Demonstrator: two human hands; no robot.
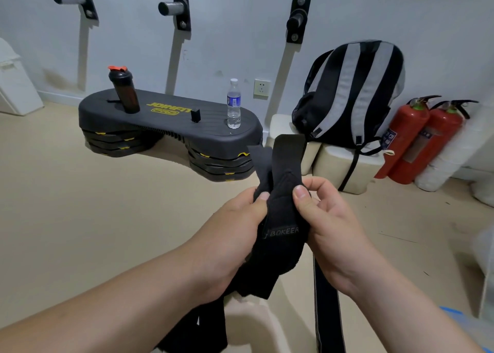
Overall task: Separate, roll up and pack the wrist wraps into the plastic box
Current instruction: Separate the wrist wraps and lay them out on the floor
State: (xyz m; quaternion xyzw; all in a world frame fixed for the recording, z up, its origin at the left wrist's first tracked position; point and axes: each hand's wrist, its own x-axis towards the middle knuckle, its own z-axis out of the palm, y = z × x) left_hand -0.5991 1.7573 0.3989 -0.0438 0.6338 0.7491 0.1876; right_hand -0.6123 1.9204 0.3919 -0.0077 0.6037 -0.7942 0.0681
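Both my hands hold a bundle of black wrist wraps [283, 219] in front of me, above the beige floor. My left hand [230, 240] grips the left side of the bundle with the thumb on top. My right hand [326, 219] pinches the right side, thumb pressed on the fabric near a grey printed logo. Two strap ends [283, 149] stick up above my fingers. Long black tails hang down: one below my left wrist [200, 326] and a narrow strap [327, 310] below my right. A blue-edged plastic piece [454, 315] peeks in at the lower right; whether it is the box I cannot tell.
A black aerobic step platform [171, 120] stands ahead, carrying a dark shaker bottle [124, 91] and a water bottle [234, 104]. A striped backpack [352, 93] rests on cream blocks at right, beside two red fire extinguishers [419, 139]. Metal pegs line the wall.
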